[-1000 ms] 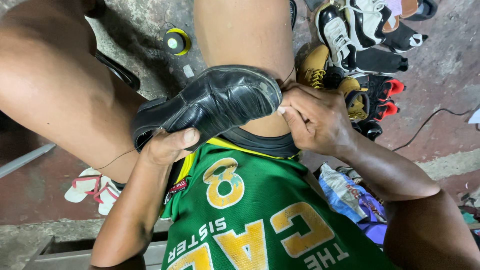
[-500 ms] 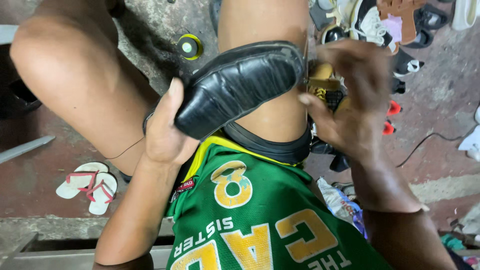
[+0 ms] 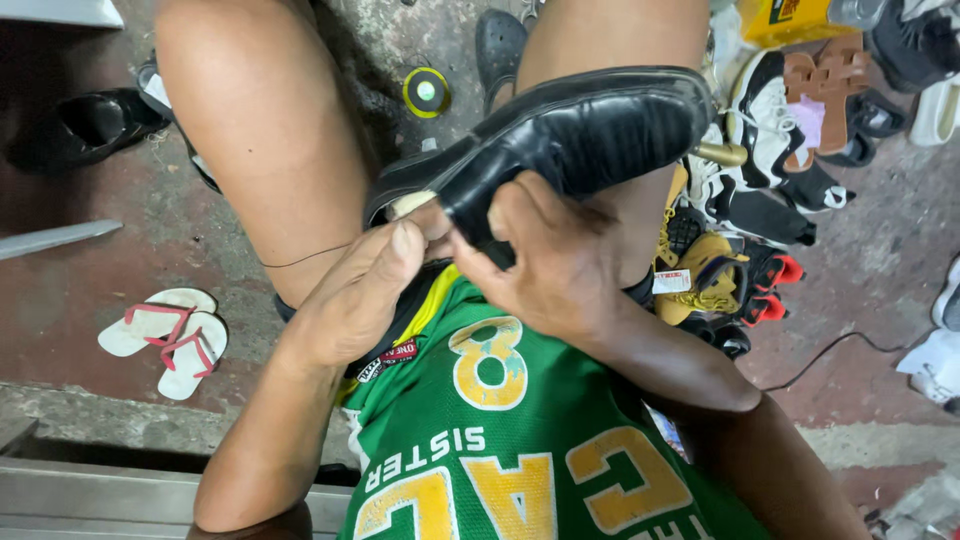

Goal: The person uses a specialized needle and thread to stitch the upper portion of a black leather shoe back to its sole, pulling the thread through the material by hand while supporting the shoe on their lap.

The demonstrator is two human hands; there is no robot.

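Both grips looked light: your left hand (image 3: pixel 365 285) pinched the black shoe (image 3: pixel 560 140) at its heel, your right hand (image 3: pixel 545 255) clasped its middle above your lap, so it could have slipped.

Worn reddish concrete floor (image 3: pixel 100 250), grey patch between; white flip-flops (image 3: pixel 165 335) left, shoe pile (image 3: pixel 770 190) right.

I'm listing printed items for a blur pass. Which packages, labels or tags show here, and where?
Yellow box: top right edge, boxy, yellow with a dark patch.
White tag: on the shoe pile right of the knee, small rectangle.
Small patch: shirt hem under the left hand, red and white strip.
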